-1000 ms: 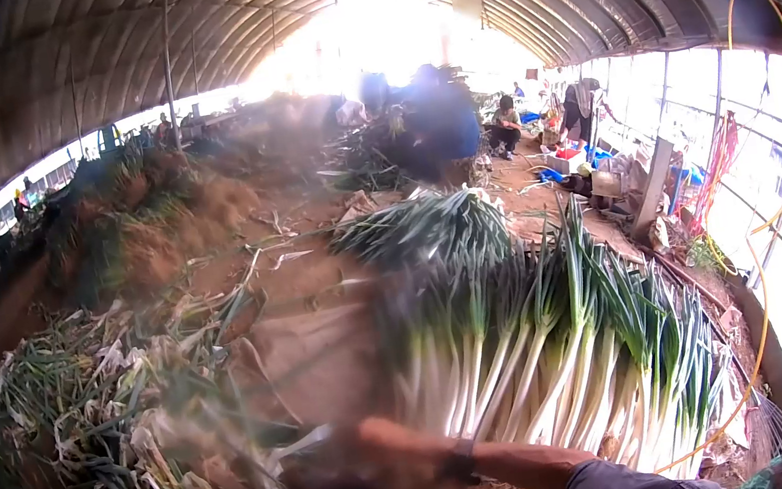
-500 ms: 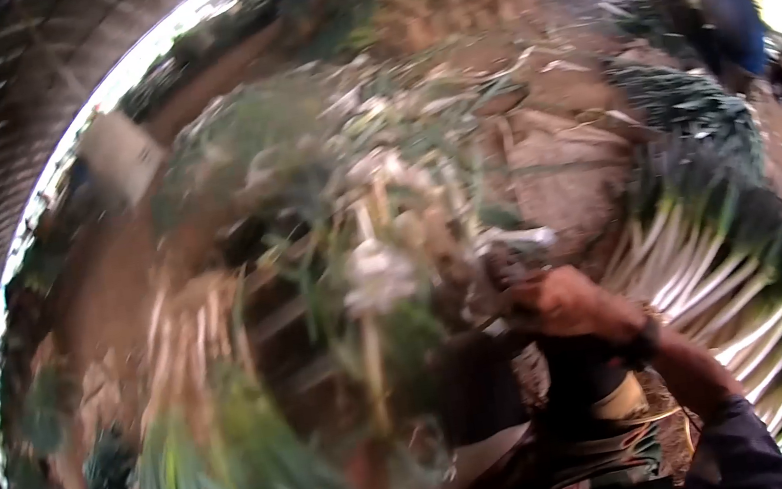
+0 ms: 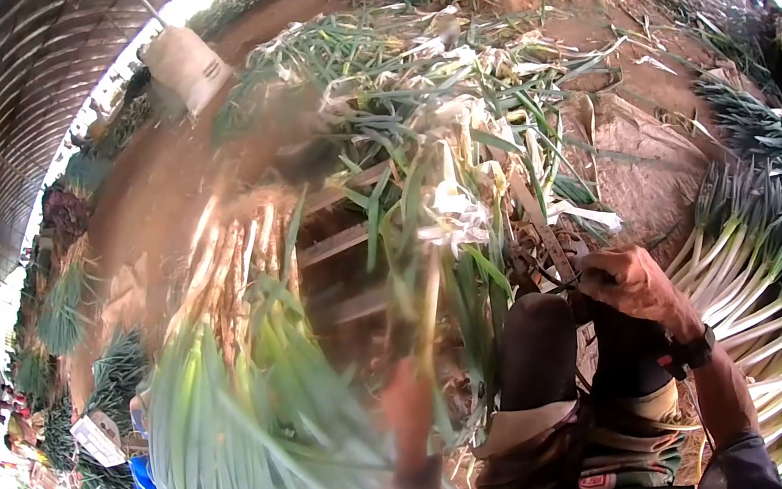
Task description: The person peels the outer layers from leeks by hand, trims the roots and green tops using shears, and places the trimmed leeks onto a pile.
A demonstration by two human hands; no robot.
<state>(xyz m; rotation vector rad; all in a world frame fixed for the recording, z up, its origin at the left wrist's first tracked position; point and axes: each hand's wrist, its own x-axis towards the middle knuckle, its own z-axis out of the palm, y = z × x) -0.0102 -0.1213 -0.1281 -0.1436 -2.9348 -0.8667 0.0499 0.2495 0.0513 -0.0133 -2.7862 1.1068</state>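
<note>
My left hand (image 3: 407, 406) is smeared by motion at the lower middle, beside a pile of untrimmed green onions (image 3: 234, 410) with brownish stems. From its fist a pale green onion stalk (image 3: 432, 291) rises, blurred, with torn whitish skins (image 3: 455, 210) at its upper end. My right hand (image 3: 632, 284) is curled closed above my right knee, wearing a dark wristband. A thin dark piece shows at its fingertips; I cannot tell what it is. To its right lie cleaned green onions (image 3: 722, 296) with bright white stems, fanned out in a heap.
A slatted wooden rack (image 3: 341, 245) lies ahead between the piles. Stripped leaves and skins (image 3: 425, 67) cover the ground beyond it. A brown sheet (image 3: 644, 146) lies at right. A white sack (image 3: 186, 70) stands at the far left; more onion bundles (image 3: 67, 308) line the left side.
My left hand has moved up and to the right with the stalk. The view has shifted and sharpened; my right hand stays closed near my knee.
</note>
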